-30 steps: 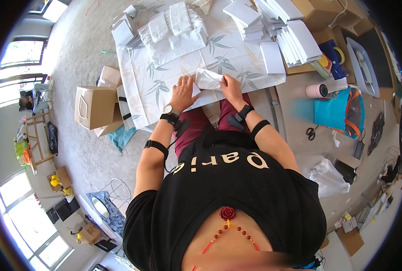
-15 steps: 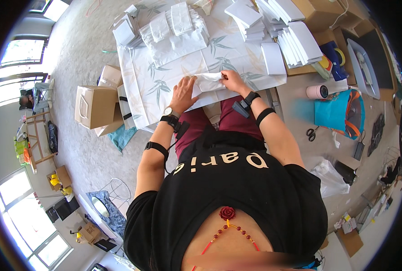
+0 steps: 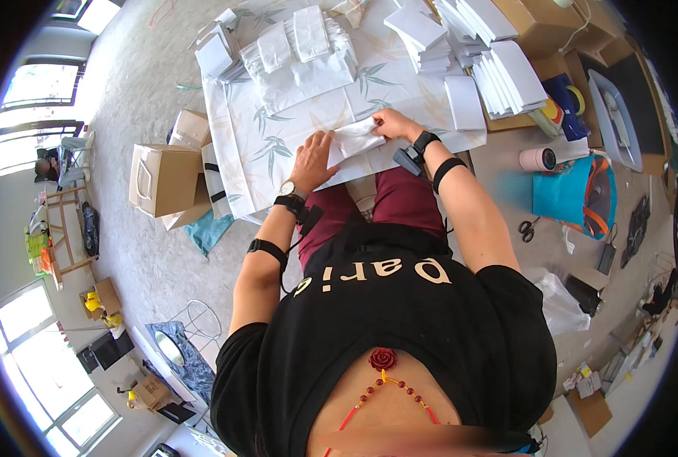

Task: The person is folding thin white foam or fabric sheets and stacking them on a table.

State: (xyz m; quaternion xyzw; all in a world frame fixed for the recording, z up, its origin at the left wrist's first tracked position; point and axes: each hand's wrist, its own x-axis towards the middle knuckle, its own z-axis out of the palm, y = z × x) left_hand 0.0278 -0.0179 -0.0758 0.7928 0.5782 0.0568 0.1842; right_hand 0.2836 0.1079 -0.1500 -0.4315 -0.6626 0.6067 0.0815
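Note:
A soft, crinkled white plastic bag (image 3: 356, 140) lies at the near edge of the cloth-covered table (image 3: 297, 126), stretched between both hands. My left hand (image 3: 314, 163) spans its left end, fingers at the far side and thumb at the near side. At the right end, my right hand (image 3: 393, 126) pinches the bag's upper corner with thumb and fingers. Whether anything is inside the bag I cannot tell. Farther back on the left is a spread pile of similar white bags (image 3: 308, 76), with smaller folded bundles on top.
Stacks of flat white boxes (image 3: 506, 76) crowd the table's right side; one white box (image 3: 465, 103) lies nearer. More white pieces (image 3: 217, 53) sit at the far left. Cardboard boxes (image 3: 164, 179) flank the table. Scissors (image 3: 529, 227) and a blue bag (image 3: 564, 194) are at the right.
The view has shifted slightly. My right hand has tilted its end of the bag, and more of the bag's white surface shows between my hands.

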